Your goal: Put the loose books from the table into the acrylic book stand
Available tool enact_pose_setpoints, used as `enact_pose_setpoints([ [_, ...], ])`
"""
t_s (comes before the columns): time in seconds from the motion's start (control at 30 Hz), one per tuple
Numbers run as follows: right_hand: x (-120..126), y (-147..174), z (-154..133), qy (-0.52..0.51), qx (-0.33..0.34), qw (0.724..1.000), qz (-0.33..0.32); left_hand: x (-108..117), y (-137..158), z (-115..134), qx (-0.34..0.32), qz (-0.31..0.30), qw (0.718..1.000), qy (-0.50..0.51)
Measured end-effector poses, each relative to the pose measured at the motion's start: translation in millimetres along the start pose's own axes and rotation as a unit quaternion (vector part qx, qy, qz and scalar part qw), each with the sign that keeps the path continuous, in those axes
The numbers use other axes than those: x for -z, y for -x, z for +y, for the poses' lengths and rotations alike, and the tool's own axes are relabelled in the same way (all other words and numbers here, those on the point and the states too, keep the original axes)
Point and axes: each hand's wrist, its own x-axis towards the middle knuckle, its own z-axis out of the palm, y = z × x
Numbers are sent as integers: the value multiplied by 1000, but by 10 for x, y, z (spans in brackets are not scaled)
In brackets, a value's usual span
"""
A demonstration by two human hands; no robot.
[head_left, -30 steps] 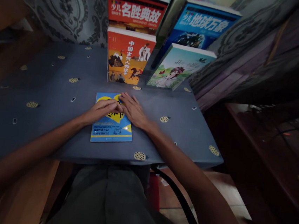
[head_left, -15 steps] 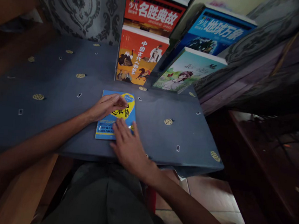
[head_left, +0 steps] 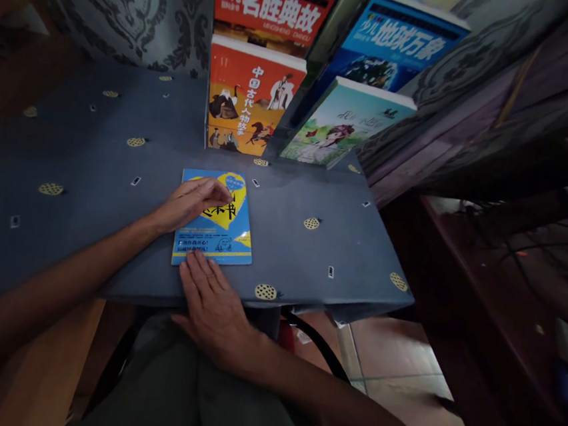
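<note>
A blue book (head_left: 214,234) with a yellow heart on its cover lies flat near the table's front edge. My left hand (head_left: 190,204) rests on its upper left part, fingers loosely curved over the heart and hiding some of the title. Along the book's lower edge my right hand (head_left: 215,313) lies palm down, fingers outstretched, with the fingertips on the bottom of the cover. Neither hand grasps anything.
Behind the blue book stand an orange book (head_left: 247,105), a pale green book (head_left: 345,128), a red book (head_left: 273,11) and a dark blue book (head_left: 380,48). A grey patterned cloth (head_left: 304,262) covers the table. Dark furniture with cables (head_left: 535,257) is at the right.
My right hand has slid down and left from the middle of the blue book to its lower edge, uncovering a small drawing. My left hand keeps its place on the cover. The view has shifted slightly.
</note>
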Motion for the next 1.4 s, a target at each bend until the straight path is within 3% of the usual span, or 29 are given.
enact_pose_setpoints([
  [0.33,169,462,151,-5,-131,991,8,-23,21,-22,-27,-3,999,-24],
  [0.43,202,555,193,10,-144,990,11,-13,27,-11,-48,-16,994,-92],
  [0.5,212,584,212,20,-139,990,15,-17,49,23,-67,-41,977,-199],
  [0.57,221,593,227,27,-134,990,22,-30,98,54,-97,-61,931,-345],
  [0.63,236,592,242,27,-132,990,29,-43,178,51,-116,-52,861,-492],
  [0.77,268,593,276,17,-122,992,42,-43,348,-67,-72,-3,732,-677],
  [0.9,262,609,307,11,-114,992,55,-98,371,-166,-43,-5,676,-735],
  [1.17,218,627,346,6,-99,991,90,-444,213,-164,-61,-85,646,-756],
  [1.4,215,639,397,2,-83,990,110,-522,233,-75,-121,-261,669,-685],
])
